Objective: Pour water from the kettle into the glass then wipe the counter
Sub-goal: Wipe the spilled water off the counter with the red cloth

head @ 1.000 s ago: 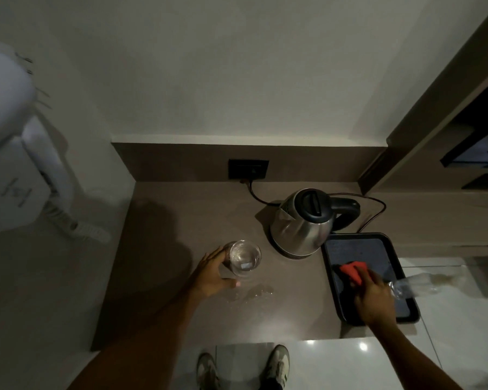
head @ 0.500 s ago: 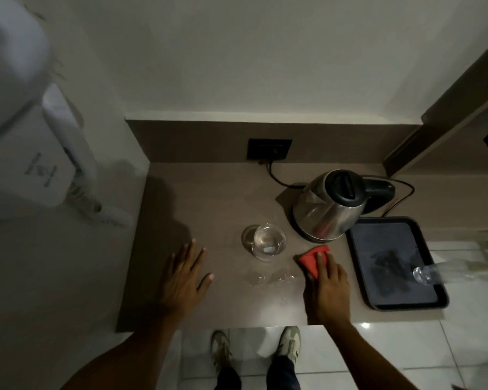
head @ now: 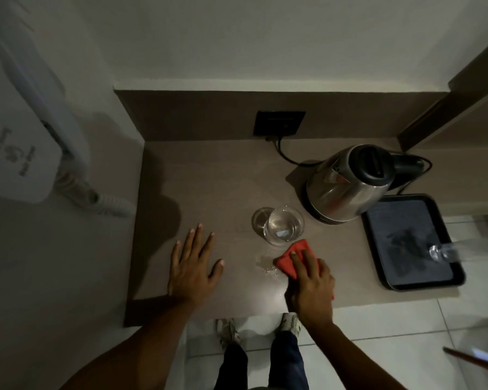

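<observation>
Wipe step in hand. Red cloth (head: 289,258) lies flat on the counter (head: 209,178), pinned under the right hand (head: 312,288); its fingers (head: 299,258) are pressed down on top of it, holding it by pressure rather than pinching. The cloth's left edge sits at the spilled water (head: 265,267), a small patch of droplets just in front of the glass (head: 283,225). Some of that patch shows uncovered to the left of the cloth.

The glass holds water and stands just behind the cloth, nearly touching its far corner. The kettle (head: 350,184) is upright on its base behind and to the right of the glass, cord running to the wall socket (head: 279,123). So the pour looks done; wiping remains.

Left hand (head: 193,266) is flat on the counter, fingers spread wide, holding nothing, well left of the spill. Good as a brace.

Doing it well, my read:
- Sweep left through the droplets, then pull back toward the front edge, away from the glass.
- Keep the palm flat so the whole cloth stays in contact; fingertip pressure alone will streak.
- Main risk is knuckles or cloth corner bumping the glass. Could shift it back with the free left hand first.
- Overlap passes; the dim light hides thin films.

Black tray (head: 459,280) to the right isn't in the way.
</observation>
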`<state>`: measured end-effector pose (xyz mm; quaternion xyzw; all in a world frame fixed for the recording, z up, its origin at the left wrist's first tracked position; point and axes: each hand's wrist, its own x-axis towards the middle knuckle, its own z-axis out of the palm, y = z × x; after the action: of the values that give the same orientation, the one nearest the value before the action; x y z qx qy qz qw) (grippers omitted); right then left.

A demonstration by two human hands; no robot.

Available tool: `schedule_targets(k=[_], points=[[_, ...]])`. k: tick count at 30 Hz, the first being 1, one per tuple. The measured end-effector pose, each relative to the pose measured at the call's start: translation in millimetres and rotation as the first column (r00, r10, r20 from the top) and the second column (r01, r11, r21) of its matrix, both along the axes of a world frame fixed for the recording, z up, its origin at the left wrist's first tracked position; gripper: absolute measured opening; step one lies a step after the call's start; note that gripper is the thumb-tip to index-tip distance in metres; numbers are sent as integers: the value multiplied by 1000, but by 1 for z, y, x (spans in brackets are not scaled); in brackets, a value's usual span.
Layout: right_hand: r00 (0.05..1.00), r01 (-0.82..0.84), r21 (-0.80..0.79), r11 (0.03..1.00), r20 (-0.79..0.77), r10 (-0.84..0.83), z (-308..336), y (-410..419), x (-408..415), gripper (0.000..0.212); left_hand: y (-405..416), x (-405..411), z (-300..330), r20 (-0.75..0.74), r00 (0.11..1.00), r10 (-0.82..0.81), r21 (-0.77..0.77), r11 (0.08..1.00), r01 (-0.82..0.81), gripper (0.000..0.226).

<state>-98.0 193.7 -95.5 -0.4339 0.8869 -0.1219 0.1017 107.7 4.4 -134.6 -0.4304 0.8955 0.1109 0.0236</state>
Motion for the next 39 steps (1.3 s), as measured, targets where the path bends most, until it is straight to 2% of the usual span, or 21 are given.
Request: schedule_targets(k=[4, 6, 9, 10, 14, 17, 23, 26, 29, 34, 39], points=[[964, -251, -27, 968, 78, 253, 3, 14, 25, 83, 1, 0, -2, -10, 1000, 5, -2, 1000, -5, 72], [935, -319, -70, 945, 141, 326, 7, 15, 26, 72, 1, 1, -1, -17, 1000, 5, 0, 1000, -5, 72], [897, -304, -207, 930, 267, 352, 12, 6, 23, 43, 1, 1, 0, -24, 1000, 11, 10, 1000, -11, 72], [893, -307, -218, 926, 272, 360, 13, -3, 23, 43, 1, 1, 0, -25, 1000, 14, 14, 1000, -14, 73], [911, -362, -132, 923, 158, 380, 9, -56, 35, 62, 0, 1, 0, -45, 999, 9, 19, 1000, -9, 71], [917, -393, -21, 919, 66, 394, 3, -72, 43, 61, 1, 3, -1, -60, 998, 12, 8, 1000, -11, 70], [914, -402, 49, 914, -32, 404, 7, -40, 22, 61, -3, -6, 5, -98, 995, 18, 0, 1000, -18, 69], [892, -435, 123, 892, -77, 445, 4, -6, 1, 68, -1, 0, 2, -80, 997, 15, 13, 1000, -14, 70], [910, -375, 189, 908, -113, 399, 3, 27, -31, 76, 2, 3, 0, -78, 997, 21, 31, 999, -18, 70], [979, -112, 269, 957, -136, 152, 15, 24, -80, 65, 0, 1, 1, -72, 997, 25, 20, 1000, -23, 70], [982, 185, 167, 968, -75, -175, 16, 1, -49, 63, 3, 0, 1, -67, 997, 34, 9, 999, -33, 70]])
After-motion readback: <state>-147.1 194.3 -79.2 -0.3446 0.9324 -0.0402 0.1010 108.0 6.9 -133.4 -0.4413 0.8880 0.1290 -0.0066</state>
